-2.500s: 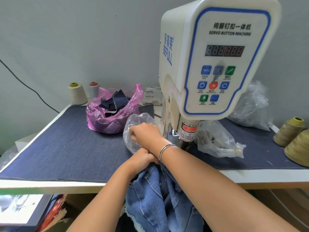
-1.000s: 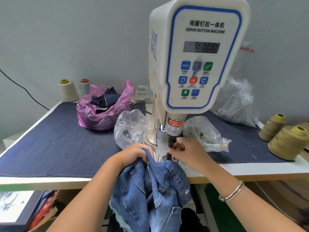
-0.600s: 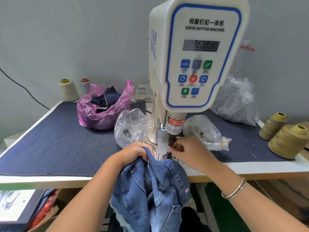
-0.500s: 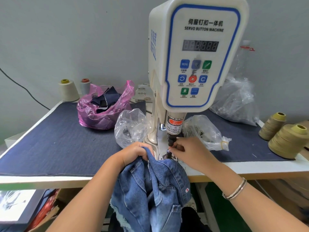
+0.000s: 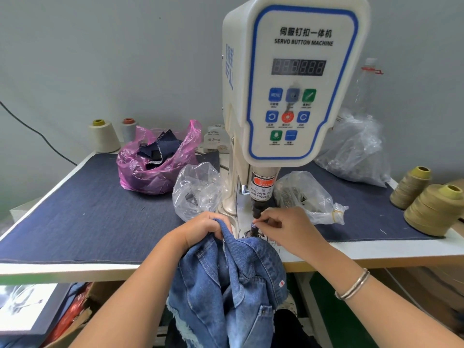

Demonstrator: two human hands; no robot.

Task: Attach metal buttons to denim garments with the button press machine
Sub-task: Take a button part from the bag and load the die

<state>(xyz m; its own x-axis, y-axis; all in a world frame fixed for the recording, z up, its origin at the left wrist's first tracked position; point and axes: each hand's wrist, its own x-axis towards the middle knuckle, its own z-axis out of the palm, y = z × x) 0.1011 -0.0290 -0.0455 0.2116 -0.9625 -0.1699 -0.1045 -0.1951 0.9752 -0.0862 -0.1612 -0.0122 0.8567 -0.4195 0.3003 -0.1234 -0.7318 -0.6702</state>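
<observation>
Single head-worn view, wide-angle, looking forward and down across the near table edge. Button press machine looms close at centre; grey wall fills the far side.

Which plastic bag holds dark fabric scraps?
The pink bag, behind and left of the machine; the other bags are clear.

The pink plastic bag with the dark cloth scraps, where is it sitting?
In the head view the pink bag sits on the table's left rear part, left of the button machine, in front of two thread cones and just behind a clear bag.
</observation>
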